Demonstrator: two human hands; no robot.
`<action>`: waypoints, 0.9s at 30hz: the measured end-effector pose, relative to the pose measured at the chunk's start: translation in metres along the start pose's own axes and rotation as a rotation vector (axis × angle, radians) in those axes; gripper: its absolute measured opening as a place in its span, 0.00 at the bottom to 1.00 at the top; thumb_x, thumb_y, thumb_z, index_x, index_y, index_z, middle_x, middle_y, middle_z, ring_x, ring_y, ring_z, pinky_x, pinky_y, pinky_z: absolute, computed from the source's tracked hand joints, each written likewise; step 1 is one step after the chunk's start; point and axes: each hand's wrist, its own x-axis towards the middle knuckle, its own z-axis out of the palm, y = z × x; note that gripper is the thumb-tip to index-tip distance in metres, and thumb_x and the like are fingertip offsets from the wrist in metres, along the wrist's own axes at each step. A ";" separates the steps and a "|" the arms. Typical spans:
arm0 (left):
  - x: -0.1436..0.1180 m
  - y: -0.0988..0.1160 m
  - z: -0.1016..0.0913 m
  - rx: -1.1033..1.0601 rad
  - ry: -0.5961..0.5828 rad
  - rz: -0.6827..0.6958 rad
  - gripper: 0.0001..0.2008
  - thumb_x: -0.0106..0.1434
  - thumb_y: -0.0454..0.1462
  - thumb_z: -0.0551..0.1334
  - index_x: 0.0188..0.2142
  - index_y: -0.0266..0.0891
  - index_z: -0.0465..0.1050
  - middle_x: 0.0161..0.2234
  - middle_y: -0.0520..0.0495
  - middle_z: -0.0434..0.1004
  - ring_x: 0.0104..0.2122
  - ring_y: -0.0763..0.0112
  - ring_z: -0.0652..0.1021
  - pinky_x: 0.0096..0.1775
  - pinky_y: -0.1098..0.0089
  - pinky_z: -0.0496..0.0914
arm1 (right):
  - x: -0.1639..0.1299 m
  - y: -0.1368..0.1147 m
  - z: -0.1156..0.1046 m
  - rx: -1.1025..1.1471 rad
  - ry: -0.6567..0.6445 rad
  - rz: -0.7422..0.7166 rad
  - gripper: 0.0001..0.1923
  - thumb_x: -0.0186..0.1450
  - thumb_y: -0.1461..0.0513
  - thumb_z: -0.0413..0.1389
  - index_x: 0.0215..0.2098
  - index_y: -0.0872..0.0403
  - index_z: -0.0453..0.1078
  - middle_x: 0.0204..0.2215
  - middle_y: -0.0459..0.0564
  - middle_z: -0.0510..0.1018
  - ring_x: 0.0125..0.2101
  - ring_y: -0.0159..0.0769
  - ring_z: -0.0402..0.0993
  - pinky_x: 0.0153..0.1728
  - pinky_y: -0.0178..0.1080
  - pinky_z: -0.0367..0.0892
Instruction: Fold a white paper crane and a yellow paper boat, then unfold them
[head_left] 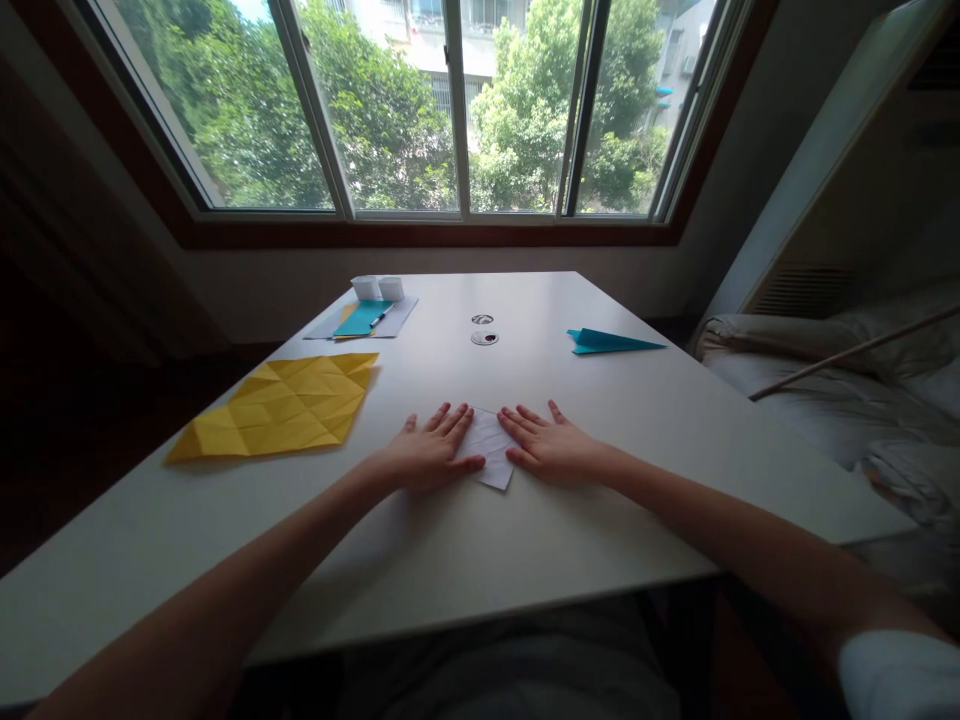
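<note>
A small white piece of paper (491, 450), marked with crease lines, lies flat on the table between my hands. My left hand (431, 450) rests palm down on its left side, fingers stretched out and partly spread. On the right edge of the paper, my right hand (551, 445) lies flat too, with its fingers apart. Both hands press on the paper and hide its sides; its lower corner points toward me. Neither hand grips anything.
Creased yellow paper (289, 405) lies left on the white table (600, 540). A folded blue paper plane (611, 342) lies right. Two round pieces (484, 338) sit ahead. Back left are blue paper (362, 318), a pen (381, 315) and white paper boxes (391, 289).
</note>
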 end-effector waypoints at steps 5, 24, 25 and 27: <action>-0.001 -0.032 -0.012 0.013 -0.088 -0.096 0.40 0.55 0.63 0.39 0.62 0.50 0.33 0.64 0.46 0.30 0.61 0.47 0.35 0.52 0.38 0.41 | -0.001 0.000 -0.005 0.011 -0.020 0.012 0.33 0.65 0.46 0.30 0.64 0.51 0.34 0.64 0.48 0.39 0.62 0.44 0.32 0.57 0.58 0.24; -0.002 0.007 -0.005 0.099 0.322 0.010 0.27 0.64 0.54 0.40 0.54 0.44 0.60 0.50 0.40 0.66 0.51 0.56 0.66 0.48 0.57 0.61 | -0.006 0.005 -0.011 -0.054 0.408 -0.065 0.16 0.66 0.55 0.45 0.47 0.48 0.68 0.41 0.52 0.71 0.41 0.38 0.67 0.44 0.42 0.60; -0.003 0.010 -0.006 0.107 0.351 0.023 0.27 0.64 0.53 0.41 0.53 0.44 0.62 0.46 0.40 0.68 0.48 0.57 0.67 0.47 0.57 0.61 | -0.006 0.005 -0.010 -0.071 0.379 -0.082 0.16 0.66 0.55 0.45 0.47 0.47 0.68 0.40 0.51 0.72 0.41 0.38 0.67 0.43 0.42 0.59; -0.005 0.012 -0.009 0.106 0.388 0.082 0.25 0.64 0.52 0.42 0.49 0.44 0.67 0.41 0.40 0.70 0.45 0.58 0.69 0.46 0.58 0.62 | -0.006 0.006 -0.008 -0.100 0.349 -0.056 0.16 0.66 0.55 0.45 0.48 0.46 0.68 0.41 0.51 0.72 0.41 0.39 0.67 0.43 0.43 0.59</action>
